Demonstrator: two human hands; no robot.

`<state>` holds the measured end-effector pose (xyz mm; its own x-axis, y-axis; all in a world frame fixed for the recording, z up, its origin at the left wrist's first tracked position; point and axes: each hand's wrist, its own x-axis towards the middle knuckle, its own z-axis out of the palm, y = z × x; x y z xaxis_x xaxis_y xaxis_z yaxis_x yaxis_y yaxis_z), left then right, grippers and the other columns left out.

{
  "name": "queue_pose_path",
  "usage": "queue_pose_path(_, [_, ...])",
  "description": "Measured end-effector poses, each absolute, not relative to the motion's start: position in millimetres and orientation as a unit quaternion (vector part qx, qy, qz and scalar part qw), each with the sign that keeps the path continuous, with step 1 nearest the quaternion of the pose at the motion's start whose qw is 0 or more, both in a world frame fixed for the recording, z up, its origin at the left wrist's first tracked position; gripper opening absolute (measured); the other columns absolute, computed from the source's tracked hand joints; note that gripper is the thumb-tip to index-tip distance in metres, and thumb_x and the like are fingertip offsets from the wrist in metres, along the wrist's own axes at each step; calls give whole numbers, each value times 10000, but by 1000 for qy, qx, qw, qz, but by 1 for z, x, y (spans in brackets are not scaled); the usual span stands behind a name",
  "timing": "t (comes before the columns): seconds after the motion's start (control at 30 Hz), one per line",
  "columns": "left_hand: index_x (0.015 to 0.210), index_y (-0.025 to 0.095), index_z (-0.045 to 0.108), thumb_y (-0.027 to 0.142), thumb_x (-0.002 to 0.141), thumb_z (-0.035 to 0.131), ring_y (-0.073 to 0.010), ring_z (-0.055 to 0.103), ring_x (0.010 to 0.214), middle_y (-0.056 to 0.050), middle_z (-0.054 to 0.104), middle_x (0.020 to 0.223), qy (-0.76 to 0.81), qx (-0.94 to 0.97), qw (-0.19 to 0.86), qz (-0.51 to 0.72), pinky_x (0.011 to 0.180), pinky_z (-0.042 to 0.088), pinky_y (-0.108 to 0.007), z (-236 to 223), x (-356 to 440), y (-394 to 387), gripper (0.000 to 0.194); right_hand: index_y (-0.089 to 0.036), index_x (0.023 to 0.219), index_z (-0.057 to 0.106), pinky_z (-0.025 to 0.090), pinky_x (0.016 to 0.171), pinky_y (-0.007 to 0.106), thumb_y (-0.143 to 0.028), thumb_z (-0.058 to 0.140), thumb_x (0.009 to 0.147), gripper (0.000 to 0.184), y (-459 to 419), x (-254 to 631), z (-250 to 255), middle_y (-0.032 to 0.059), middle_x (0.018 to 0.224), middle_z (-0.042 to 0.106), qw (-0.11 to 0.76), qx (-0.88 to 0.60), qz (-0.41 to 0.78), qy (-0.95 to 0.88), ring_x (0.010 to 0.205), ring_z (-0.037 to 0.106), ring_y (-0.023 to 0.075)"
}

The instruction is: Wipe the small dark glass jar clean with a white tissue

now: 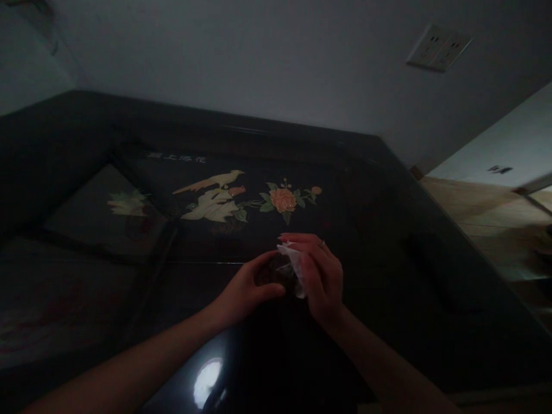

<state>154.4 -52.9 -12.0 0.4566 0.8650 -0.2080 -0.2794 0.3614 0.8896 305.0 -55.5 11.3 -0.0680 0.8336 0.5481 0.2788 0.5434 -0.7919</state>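
Observation:
My right hand (319, 276) presses a crumpled white cloth or tissue (294, 261) against a small dark object (276, 275). My left hand (245, 290) curls round that dark object from the left, thumb along its lower side. The scene is very dim, so I cannot make out what the dark object is. Both hands meet above a glossy black lacquered cabinet top (388, 241).
The black surface carries an inlaid bird (213, 195) and an orange flower (283, 199), with another pale inlay (127, 204) at the left. A wall socket plate (439, 47) sits on the grey wall. Wooden flooring (483, 213) shows at the right.

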Motion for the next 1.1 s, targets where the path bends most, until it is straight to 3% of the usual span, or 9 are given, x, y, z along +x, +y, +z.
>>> queue_pose_path(0.1, [981, 160, 647, 256, 579, 801, -274, 645, 945, -56, 720, 941, 372, 451, 712, 388, 845, 500, -369, -11, 155, -52, 441, -202, 1000, 664, 507, 896, 428, -130, 470, 857, 251, -58, 305, 14, 95, 1030, 696, 500, -364, 112, -777, 1026, 633, 235])
queue_pose_path(0.2, [935, 153, 637, 267, 597, 790, -260, 647, 910, -51, 715, 914, 383, 463, 697, 391, 826, 503, -360, -11, 156, -52, 388, -193, 988, 666, 490, 926, 435, -110, 484, 845, 246, -57, 304, 13, 91, 996, 705, 500, -350, 92, -787, 1025, 635, 238])
queue_pose_path(0.33, [1075, 164, 608, 246, 592, 800, -278, 636, 1022, -91, 703, 1078, 366, 434, 727, 386, 879, 495, -375, -13, 156, -54, 526, -196, 906, 689, 530, 783, 353, -194, 441, 910, 248, -54, 304, 10, 68, 909, 713, 547, -417, 244, -684, 872, 667, 202])
queue_pose_path(0.43, [1139, 175, 589, 232, 587, 811, -282, 620, 1079, -101, 686, 1144, 358, 426, 740, 379, 926, 477, -386, -13, 155, -55, 598, -204, 855, 716, 538, 632, 303, -326, 401, 946, 350, -47, 305, 10, 51, 803, 726, 547, -450, 391, -588, 710, 675, 188])
queue_pose_path(0.53, [1160, 172, 582, 235, 588, 814, -283, 618, 1090, -97, 688, 1140, 350, 425, 745, 377, 948, 466, -394, -13, 155, -56, 621, -218, 774, 733, 548, 655, 312, -377, 373, 952, 432, -41, 306, 11, 46, 752, 735, 531, -449, 432, -574, 737, 690, 209])
queue_pose_path(0.73, [1147, 163, 589, 218, 561, 813, -287, 618, 1090, -97, 696, 1123, 350, 413, 745, 389, 954, 458, -400, -14, 156, -55, 630, -218, 902, 720, 552, 693, 328, -310, 336, 964, 401, -49, 305, 13, 42, 829, 740, 554, -440, 366, -605, 819, 695, 214])
queue_pose_path(0.87, [1071, 155, 616, 215, 549, 808, -280, 638, 1013, -80, 712, 1037, 362, 424, 724, 406, 895, 487, -387, -13, 156, -54, 559, -190, 1028, 678, 501, 905, 388, -187, 430, 911, 275, -57, 303, 12, 96, 1103, 679, 523, -407, 208, -719, 1055, 627, 220])
queue_pose_path(0.97, [978, 157, 629, 218, 562, 809, -254, 650, 914, -46, 716, 917, 396, 441, 692, 412, 813, 513, -354, -12, 158, -54, 457, -185, 1098, 652, 437, 1010, 431, -112, 455, 876, 305, -58, 303, 11, 112, 1188, 644, 482, -377, 110, -783, 1160, 570, 228])
queue_pose_path(1.1, [1000, 160, 616, 224, 561, 814, -261, 651, 948, -53, 716, 960, 401, 428, 690, 424, 828, 517, -362, -10, 160, -54, 486, -203, 1140, 641, 428, 1019, 438, -143, 442, 892, 323, -55, 302, 9, 93, 1181, 655, 499, -388, 147, -761, 1165, 570, 226])
